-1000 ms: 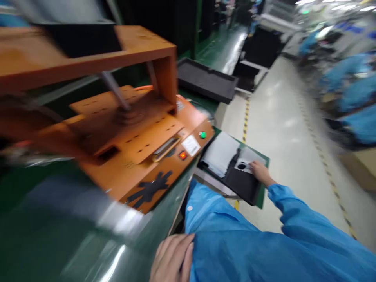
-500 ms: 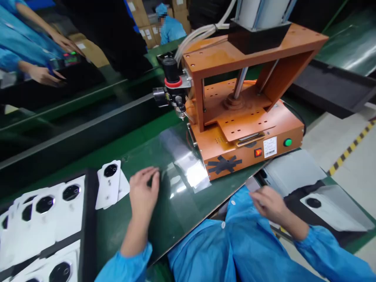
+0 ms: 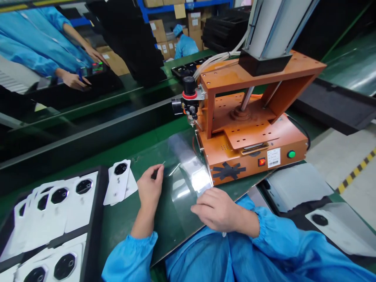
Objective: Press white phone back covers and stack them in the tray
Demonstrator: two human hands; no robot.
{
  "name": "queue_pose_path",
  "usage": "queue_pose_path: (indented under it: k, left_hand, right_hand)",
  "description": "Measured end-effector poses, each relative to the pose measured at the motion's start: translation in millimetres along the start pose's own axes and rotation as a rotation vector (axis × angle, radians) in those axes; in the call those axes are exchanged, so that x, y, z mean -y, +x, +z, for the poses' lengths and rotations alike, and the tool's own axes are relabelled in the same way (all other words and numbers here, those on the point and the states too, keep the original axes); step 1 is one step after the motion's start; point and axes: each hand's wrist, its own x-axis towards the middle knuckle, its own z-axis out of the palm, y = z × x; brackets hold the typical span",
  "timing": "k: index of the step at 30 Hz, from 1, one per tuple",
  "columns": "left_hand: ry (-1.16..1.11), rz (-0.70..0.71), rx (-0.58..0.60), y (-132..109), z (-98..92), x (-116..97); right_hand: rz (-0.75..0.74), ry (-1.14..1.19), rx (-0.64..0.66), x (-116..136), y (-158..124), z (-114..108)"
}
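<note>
My left hand (image 3: 150, 184) hovers above the green work surface (image 3: 120, 231), thumb and forefinger pinched together. A thin pale glint shows at its fingertips, too small to name. My right hand (image 3: 216, 209) is in front of the machine at the table's near edge, fingers curled and closed; what they hold, if anything, is hidden. Between and beyond the hands lies a clear plastic sheet (image 3: 188, 156) with bright reflections. Left of my left hand, white phone back covers (image 3: 117, 184) with a round black camera area overlap on the surface.
An orange press (image 3: 235, 149) stands behind my right hand. A black tray (image 3: 94, 219) with several white covers is at the left. At the right lie another cover (image 3: 331, 231) and translucent sheets (image 3: 299, 184). A co-worker's hands (image 3: 75, 79) are across the bench.
My right hand has moved left from the table's right side to in front of the machine, close to my left hand. The left hand stays pinched. The camera view has shifted.
</note>
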Motion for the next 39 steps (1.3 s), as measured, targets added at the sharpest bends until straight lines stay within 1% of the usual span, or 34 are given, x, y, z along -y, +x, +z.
queue_pose_path:
  k: [3,5,7,9,11,13,16,18,20,23,25,26,28,29,30,32,33,35,36,37,39]
  left_hand:
    - [-0.028,0.089,-0.018,-21.5,-8.0,-25.3]
    - [-0.031,0.209,-0.016,-34.2,-15.6,-41.6]
    - [-0.018,0.347,-0.030,-43.0,-23.4,-54.2]
    - [0.007,0.439,-0.055,-47.8,-29.8,-62.0]
    - [0.023,0.461,-0.075,-49.6,-34.0,-65.9]
    - [0.020,0.468,-0.084,-50.2,-35.9,-67.6]
    - [-0.041,0.447,-0.074,-51.6,-35.6,-69.6]
    - [-0.103,0.385,-0.060,-53.9,-34.9,-70.9]
    - [-0.176,0.251,-0.022,-56.9,-34.2,-71.4]
    - [-0.342,-0.087,0.088,-61.1,-32.4,-69.7]
    - [-0.498,-0.304,0.122,-65.5,-30.0,-66.7]
    - [-0.583,-0.388,0.106,-69.2,-28.9,-64.7]
    - [-0.726,-0.511,0.020,-82.2,-28.1,-59.1]
    - [-0.762,-0.556,-0.033,-92.0,-29.2,-55.4]
    - [-0.769,-0.593,-0.078,-104.0,-31.5,-51.3]
    - [-0.719,-0.661,-0.123,-133.7,-40.9,-41.9]
    - [-0.678,-0.692,-0.115,-150.6,-48.2,-36.8]
    - [-0.600,-0.751,-0.049,-185.6,-67.9,-25.7]
    - [-0.562,-0.783,0.002,-202.6,-79.9,-19.0]
    - [-0.525,-0.817,0.060,-218.5,-92.6,-11.0]
    - [-0.451,-0.897,0.164,-246.3,-117.4,10.4]
  right_hand:
    - [0.052,-0.027,-0.089,-7.3,29.6,-5.3]
    - [0.064,-0.060,-0.133,-15.3,44.2,-6.6]
    - [0.071,-0.092,-0.141,-22.9,52.8,-5.9]
    - [0.068,-0.113,-0.119,-27.9,56.1,-4.7]
    - [0.068,-0.123,-0.098,-29.5,56.0,-4.2]
    - [0.066,-0.127,-0.106,-29.0,54.6,-4.6]
    - [0.041,-0.150,-0.122,-27.9,52.0,-5.1]
    - [0.009,-0.186,-0.127,-28.7,50.0,-4.8]
    - [-0.039,-0.228,-0.134,-30.4,47.8,-4.3]
    - [-0.134,-0.274,-0.132,-31.3,44.6,-4.2]
    - [-0.220,-0.262,-0.123,-27.3,42.0,-4.2]
    - [-0.265,-0.234,-0.118,-23.2,40.2,-4.0]
    - [-0.306,-0.111,-0.127,-11.7,34.8,-2.8]
    - [-0.285,-0.013,-0.151,-5.4,31.3,-1.9]
    - [-0.221,0.100,-0.182,0.3,27.4,-0.7]
    - [0.005,0.336,-0.265,6.9,20.1,3.1]
    - [0.136,0.443,-0.288,7.2,17.4,6.3]
    - [0.360,0.624,-0.281,2.5,15.0,16.2]
    - [0.428,0.703,-0.256,-1.5,15.1,22.7]
    - [0.466,0.769,-0.223,-5.9,15.7,29.9]
    - [0.488,0.849,-0.164,-14.1,17.2,44.2]
